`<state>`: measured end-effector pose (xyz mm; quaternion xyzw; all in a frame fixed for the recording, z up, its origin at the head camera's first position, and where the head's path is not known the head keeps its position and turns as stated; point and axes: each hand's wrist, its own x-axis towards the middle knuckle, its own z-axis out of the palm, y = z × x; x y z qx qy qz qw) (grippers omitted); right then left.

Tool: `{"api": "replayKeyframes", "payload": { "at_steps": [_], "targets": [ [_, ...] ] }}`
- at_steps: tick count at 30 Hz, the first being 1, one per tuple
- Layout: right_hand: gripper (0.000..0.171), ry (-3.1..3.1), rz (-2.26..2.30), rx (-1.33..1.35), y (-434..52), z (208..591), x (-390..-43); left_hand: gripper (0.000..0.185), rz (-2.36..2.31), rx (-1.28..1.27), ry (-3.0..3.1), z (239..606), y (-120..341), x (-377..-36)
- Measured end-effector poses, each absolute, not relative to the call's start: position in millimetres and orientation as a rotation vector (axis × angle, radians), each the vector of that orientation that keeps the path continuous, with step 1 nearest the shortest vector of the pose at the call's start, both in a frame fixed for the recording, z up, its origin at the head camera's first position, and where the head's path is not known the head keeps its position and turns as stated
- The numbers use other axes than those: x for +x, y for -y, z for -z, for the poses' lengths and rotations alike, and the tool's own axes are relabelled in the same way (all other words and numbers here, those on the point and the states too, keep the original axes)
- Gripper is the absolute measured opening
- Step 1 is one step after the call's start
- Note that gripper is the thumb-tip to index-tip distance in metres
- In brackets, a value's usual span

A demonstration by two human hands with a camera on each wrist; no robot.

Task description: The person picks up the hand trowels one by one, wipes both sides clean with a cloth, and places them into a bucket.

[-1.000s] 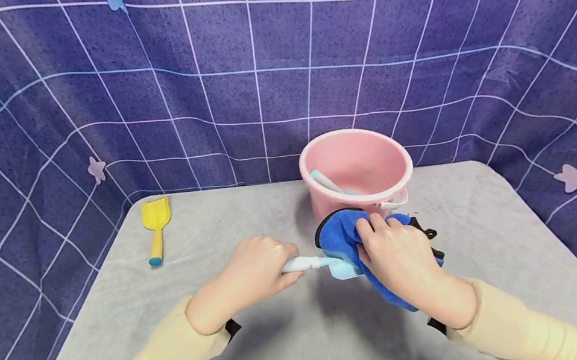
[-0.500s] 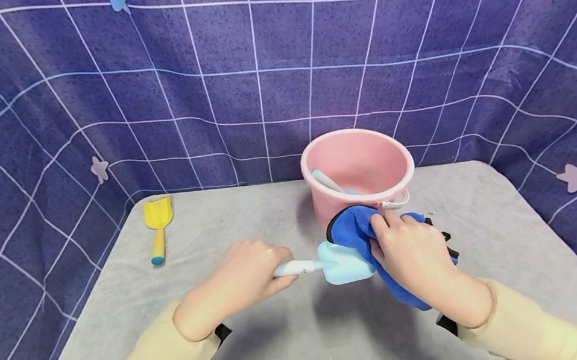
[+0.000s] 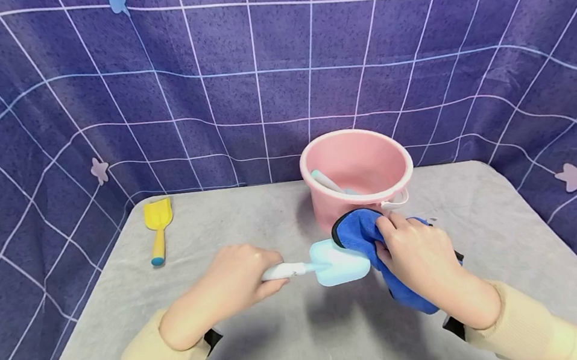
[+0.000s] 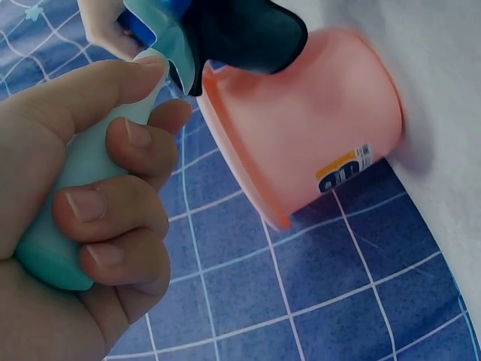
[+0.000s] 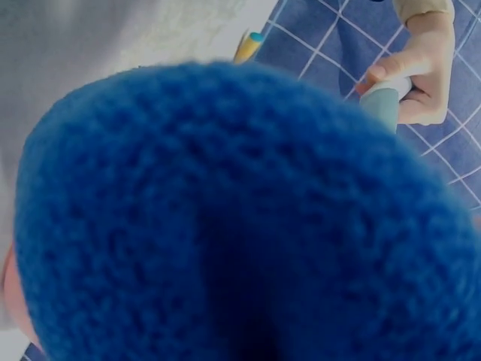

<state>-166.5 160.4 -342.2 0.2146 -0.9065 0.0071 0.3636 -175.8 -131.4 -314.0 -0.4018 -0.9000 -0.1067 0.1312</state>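
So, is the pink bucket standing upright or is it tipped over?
Upright. The pink bucket stands on the grey table with its round opening facing up, and a pale blue tool leans inside it.

Blue cloth blocking right-wrist view

A pale blue toy spade lies level above the table, its handle toward nine o'clock and its flat blade toward three. A fuzzy dark-blue cloth bunches against the blade's three o'clock edge.
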Motion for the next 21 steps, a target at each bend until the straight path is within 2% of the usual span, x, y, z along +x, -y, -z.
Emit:
{"api": "replayKeyframes", "payload": {
  "at_steps": [16,21],
  "targets": [
    [0.028,2.378,-0.016,0.521,-159,352,-168,0.024,0.320,-1.053,2.610,309,148,-169],
    [0.028,2.369,-0.031,0.546,-163,356,-169,0.018,0.338,-1.021,2.600,306,153,-167]
  ]
}}
